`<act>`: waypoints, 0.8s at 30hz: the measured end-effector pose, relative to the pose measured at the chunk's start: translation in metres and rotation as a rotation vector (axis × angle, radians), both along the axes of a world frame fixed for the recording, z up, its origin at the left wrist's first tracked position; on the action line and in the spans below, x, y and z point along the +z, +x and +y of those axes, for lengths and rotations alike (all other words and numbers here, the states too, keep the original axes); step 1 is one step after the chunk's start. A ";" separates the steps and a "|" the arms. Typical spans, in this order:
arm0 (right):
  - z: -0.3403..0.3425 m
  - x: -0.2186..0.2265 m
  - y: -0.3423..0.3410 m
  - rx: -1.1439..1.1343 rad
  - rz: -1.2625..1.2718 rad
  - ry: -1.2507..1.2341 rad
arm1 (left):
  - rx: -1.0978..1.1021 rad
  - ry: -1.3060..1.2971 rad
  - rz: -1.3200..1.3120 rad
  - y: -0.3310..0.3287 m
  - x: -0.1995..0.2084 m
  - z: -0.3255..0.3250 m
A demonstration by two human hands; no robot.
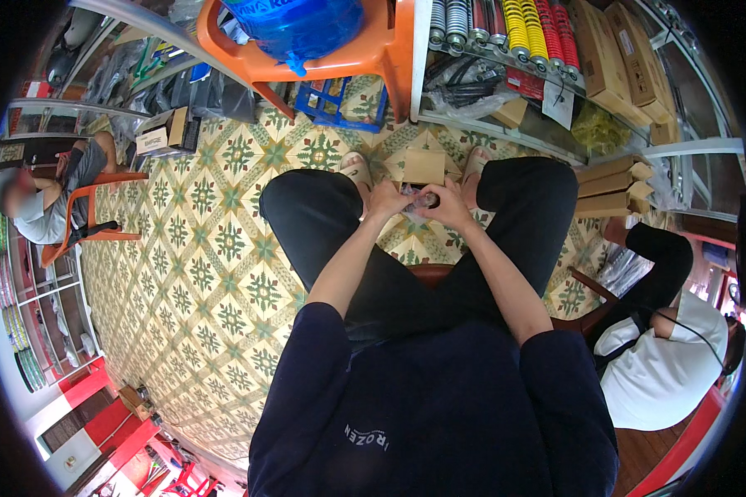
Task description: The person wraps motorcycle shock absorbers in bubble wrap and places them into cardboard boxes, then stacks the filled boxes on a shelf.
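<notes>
Between my knees, my left hand [386,200] and my right hand [448,207] meet with their fingers closed on a small clear plastic bag [414,204]. Something dark and round shows at the bag's right side, by my right fingers; its kind is too small to tell. Just beyond my fingertips a small brown cardboard box [423,166] sits between my feet. Its lower part is hidden behind my hands.
Ahead stands an orange plastic chair [389,58] bearing a blue water jug [294,29]. A shelf at right holds coloured shock absorbers [530,29] and long boxes [613,58]. People sit at far left [50,195] and close on my right [663,356]. Tiled floor [199,273] spreads leftward.
</notes>
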State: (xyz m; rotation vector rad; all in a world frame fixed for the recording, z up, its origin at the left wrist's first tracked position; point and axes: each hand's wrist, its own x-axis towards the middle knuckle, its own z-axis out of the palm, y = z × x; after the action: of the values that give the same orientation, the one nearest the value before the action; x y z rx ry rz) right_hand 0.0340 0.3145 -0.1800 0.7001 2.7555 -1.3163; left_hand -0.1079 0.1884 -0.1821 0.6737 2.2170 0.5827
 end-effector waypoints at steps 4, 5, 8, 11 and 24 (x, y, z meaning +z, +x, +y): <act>-0.005 0.003 -0.002 0.013 0.025 0.032 | 0.004 -0.147 0.004 0.000 -0.009 0.002; -0.005 0.006 -0.003 0.007 0.010 0.028 | 0.004 -0.149 0.004 -0.001 -0.016 0.001; -0.008 0.011 -0.005 -0.029 -0.006 0.042 | -0.081 -0.055 -0.055 0.000 -0.038 -0.003; -0.019 0.011 -0.014 -0.062 0.065 0.079 | -0.053 0.074 -0.013 -0.011 -0.066 -0.025; -0.003 -0.010 -0.012 -0.116 0.233 -0.119 | -0.039 -0.024 -0.061 -0.002 -0.061 -0.014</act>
State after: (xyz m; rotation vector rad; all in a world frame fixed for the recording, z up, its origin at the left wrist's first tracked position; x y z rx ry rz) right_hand 0.0225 0.3112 -0.1904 0.7531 2.8164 -1.6697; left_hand -0.1099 0.1745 -0.2427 0.6768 2.1464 0.5488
